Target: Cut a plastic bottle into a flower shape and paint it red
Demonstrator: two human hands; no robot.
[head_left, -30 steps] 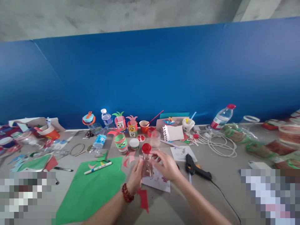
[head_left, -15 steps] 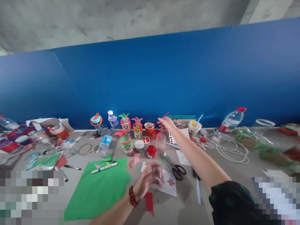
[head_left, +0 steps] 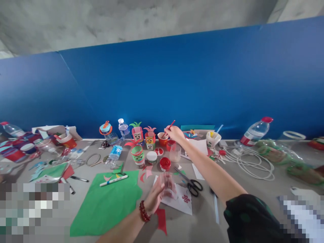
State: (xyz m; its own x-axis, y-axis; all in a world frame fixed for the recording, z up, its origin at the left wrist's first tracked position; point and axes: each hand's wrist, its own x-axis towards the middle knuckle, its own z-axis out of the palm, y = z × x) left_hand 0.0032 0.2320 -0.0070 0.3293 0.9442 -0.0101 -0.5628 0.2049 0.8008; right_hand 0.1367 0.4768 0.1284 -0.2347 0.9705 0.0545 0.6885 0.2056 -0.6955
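My left hand (head_left: 155, 198), with a red bead bracelet at the wrist, holds a clear plastic cup (head_left: 168, 186) over a white paper sheet (head_left: 178, 204) with a red knot pattern. Its far fingers are partly hidden by the cup. Farther forward, my right hand (head_left: 176, 134) pinches a thin red paintbrush (head_left: 172, 124), slanted with its lower end in an orange paper cup (head_left: 162, 138). Close by stand a jar of red paint (head_left: 165, 164), a white-lidded jar (head_left: 152, 157) and another translucent cup (head_left: 175, 153). Black-handled scissors (head_left: 194, 187) lie to the right of the paper.
Decorated face cups (head_left: 138, 157) stand left of the paint. A green sheet (head_left: 106, 206) with a marker (head_left: 113, 180) on it covers the left front. Coiled white tubing (head_left: 253, 165) and a large bottle (head_left: 257, 131) are at right. A blue panel (head_left: 162, 84) rises behind the table.
My right hand has moved slightly left and down, and the brush stands steeper in the orange cup. The clear cup in my left hand has tipped more upright.
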